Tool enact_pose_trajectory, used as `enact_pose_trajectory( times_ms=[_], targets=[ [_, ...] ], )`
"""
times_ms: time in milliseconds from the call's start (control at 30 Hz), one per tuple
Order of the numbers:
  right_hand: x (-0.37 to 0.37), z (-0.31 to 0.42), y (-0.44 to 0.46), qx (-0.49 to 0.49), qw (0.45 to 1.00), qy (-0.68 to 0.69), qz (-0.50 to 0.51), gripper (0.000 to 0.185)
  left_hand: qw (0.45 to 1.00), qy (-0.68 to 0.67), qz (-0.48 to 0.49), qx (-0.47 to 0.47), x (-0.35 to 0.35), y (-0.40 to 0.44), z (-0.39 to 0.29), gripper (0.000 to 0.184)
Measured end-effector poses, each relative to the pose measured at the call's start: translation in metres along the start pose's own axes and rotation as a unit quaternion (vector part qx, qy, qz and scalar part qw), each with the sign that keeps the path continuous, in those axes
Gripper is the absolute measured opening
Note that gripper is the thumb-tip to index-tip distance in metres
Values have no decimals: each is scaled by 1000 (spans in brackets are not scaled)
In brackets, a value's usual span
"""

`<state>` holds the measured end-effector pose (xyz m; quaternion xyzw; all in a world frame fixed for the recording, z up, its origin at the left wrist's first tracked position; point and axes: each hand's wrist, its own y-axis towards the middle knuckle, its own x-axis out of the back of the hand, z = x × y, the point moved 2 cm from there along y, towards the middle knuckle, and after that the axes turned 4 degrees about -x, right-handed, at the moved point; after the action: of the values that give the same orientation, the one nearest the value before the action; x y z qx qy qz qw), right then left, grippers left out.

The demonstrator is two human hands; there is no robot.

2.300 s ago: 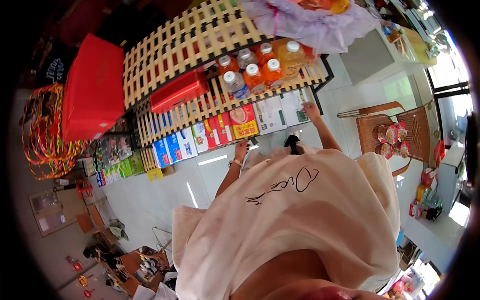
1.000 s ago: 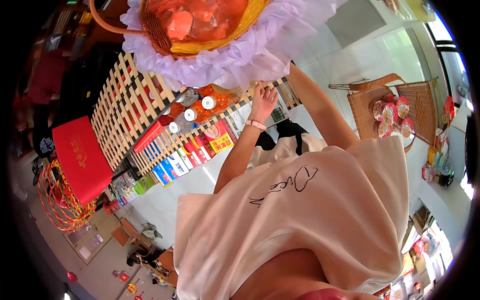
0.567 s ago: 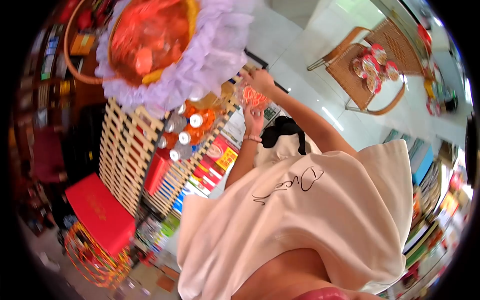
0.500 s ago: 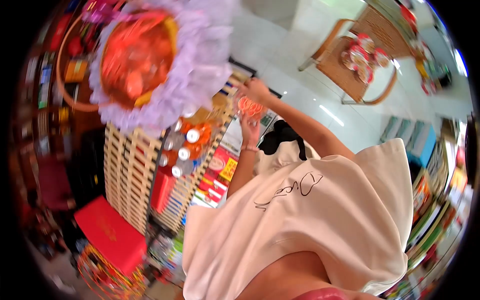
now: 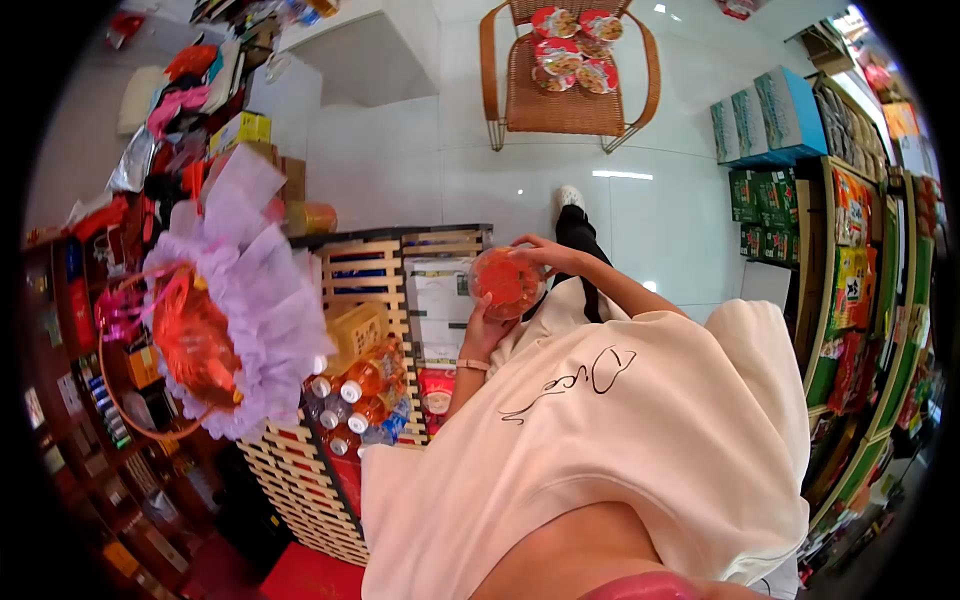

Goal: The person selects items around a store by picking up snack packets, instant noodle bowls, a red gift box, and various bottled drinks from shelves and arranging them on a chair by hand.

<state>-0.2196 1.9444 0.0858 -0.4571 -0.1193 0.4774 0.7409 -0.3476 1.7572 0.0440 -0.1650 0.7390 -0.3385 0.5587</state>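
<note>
Left hand (image 5: 485, 330) and right hand (image 5: 547, 256) clamped around a round red tub (image 5: 507, 284), its underside hidden, surface detail blurred, wicker chair (image 5: 562, 116) beyond cut off.

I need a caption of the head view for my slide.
Left hand and right hand holding a round red container beside a slatted rack of bottles, a woven chair beyond.

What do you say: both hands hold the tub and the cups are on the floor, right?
No, the cups are on the chair, not the floor, as the head view shows. Left hand and right hand hold the tub.
</note>
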Motion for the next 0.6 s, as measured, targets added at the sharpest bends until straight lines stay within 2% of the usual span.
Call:
enact_pose_trajectory(
  times_ms=[100, 167, 267, 367, 467, 600],
  targets=[
    [59, -24, -13, 6, 993, 108, -55, 76, 995, 49, 65, 61, -43, 67, -10, 59],
    [101, -40, -9, 44, 980, 168, -99, 87, 984, 145, 41, 95, -80, 112, -25, 66],
    [165, -34, -18, 23, 961, 248, -123, 84, 954, 253, 4, 160, -114, 186, -33, 77],
    [243, -25, 3, 1, 944, 296, -144, 78, 944, 255, -34, 208, -146, 264, -34, 79],
    [331, -9, 33, -23, 949, 281, -137, 75, 947, 245, -34, 204, -216, 335, -45, 77],
    [433, 25, 58, -29, 946, 296, -129, 70, 954, 229, -45, 190, -252, 431, -44, 75]
  ],
)
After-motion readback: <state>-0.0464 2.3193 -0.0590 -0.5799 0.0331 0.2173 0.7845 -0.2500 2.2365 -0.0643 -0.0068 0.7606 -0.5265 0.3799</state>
